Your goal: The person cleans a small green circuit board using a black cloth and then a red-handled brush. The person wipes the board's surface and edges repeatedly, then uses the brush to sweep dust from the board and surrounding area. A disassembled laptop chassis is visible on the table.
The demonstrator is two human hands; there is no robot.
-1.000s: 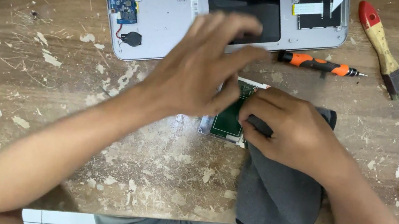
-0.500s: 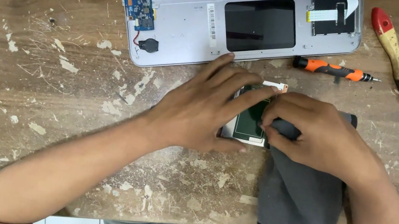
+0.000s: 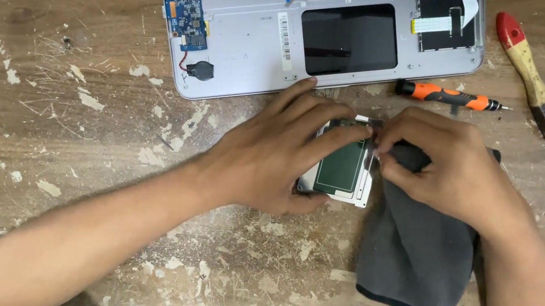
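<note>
while left hand (image 3: pixel 279 158) lies flat, fingers spread on touchpad module (image 3: pixel 343 167), right hand (image 3: pixel 445 168) pinches its edge.

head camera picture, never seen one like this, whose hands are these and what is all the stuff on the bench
The view comes from a camera worn on a person's head, looking down at their own bare hands over a worn, paint-flecked wooden bench. The left hand presses flat on a small rectangular silver-framed part with a dark green face. The right hand pinches that part's top edge and rests on a dark grey cloth. Beyond them lies an opened silver laptop base with a blue circuit board, an orange-and-black screwdriver, and a red-and-wood-handled brush.
</note>
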